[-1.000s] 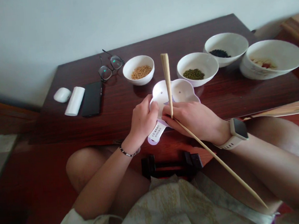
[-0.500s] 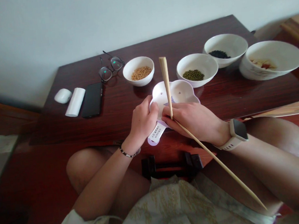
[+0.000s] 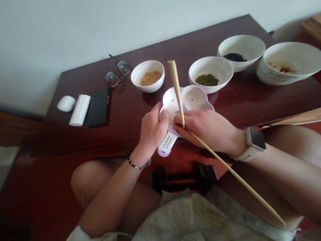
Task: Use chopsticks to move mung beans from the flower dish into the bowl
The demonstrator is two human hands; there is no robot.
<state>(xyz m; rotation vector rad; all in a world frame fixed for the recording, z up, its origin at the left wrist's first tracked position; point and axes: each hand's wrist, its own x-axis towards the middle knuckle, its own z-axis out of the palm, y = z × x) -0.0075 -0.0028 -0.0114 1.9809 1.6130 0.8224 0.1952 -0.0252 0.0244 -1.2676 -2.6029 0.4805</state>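
My left hand (image 3: 153, 129) is closed on the left rim of a white, purple-edged lobed dish (image 3: 196, 94), its thumb over the edge. A handle with a printed label (image 3: 167, 141) sticks out toward me. Over the dish's near right side, my right hand (image 3: 210, 127) is closed on a pair of wooden chopsticks (image 3: 232, 170). One chopstick points up and away from me, the other slants down to the right across my wrist side. The right fingertips are partly hidden inside the dish, so what they touch there cannot be made out.
Behind the dish stand a bowl of tan beans (image 3: 149, 89) and a bowl of green beans (image 3: 213, 89). Farther right are a bowl with dark contents (image 3: 240, 40) and a larger bowl (image 3: 307, 60). Glasses (image 3: 118, 73), a phone (image 3: 98, 108), a white cylinder (image 3: 80, 110) and a white rounded case (image 3: 66, 103) lie left.
Almost nothing differs. The upright chopstick's top has tipped slightly left, while both hands keep their hold; the whole view has shifted a little.
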